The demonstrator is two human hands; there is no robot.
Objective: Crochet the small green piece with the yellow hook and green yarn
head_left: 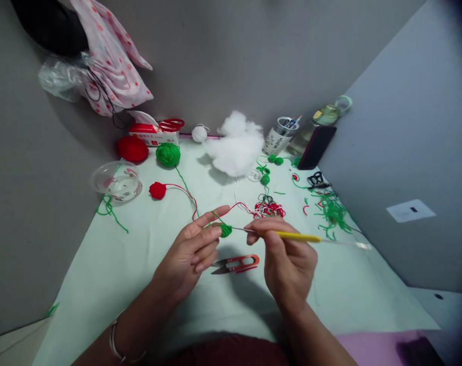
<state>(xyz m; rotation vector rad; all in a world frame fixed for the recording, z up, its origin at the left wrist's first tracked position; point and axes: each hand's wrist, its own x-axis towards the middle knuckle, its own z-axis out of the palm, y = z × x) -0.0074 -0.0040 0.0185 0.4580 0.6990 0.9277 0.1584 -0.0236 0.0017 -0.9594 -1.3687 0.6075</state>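
Note:
Between the thumb and fingers of my left hand (pixel 194 249) is a small green crochet piece (pixel 225 231), its index finger stretched out with green yarn running over it. My right hand (pixel 287 259) is closed round the yellow handle of a crochet hook (pixel 297 236). The hook's thin metal shaft reaches left to the edge of the green piece; whether its tip is inside a stitch I cannot make out. A green yarn ball (pixel 168 155) stands behind, its strand leading towards my left hand. Below the hands lie orange-handled thread snips (pixel 236 263).
Red yarn balls (pixel 157 190) and a clear plastic bowl (pixel 118 182) are at left. White stuffing (pixel 236 145) sits at the back, near a pen cup (pixel 279 136), bottle (pixel 310 129) and phone (pixel 317 147). Green yarn scraps (pixel 333 212) and a red-white tangle (pixel 269 208) lie at right.

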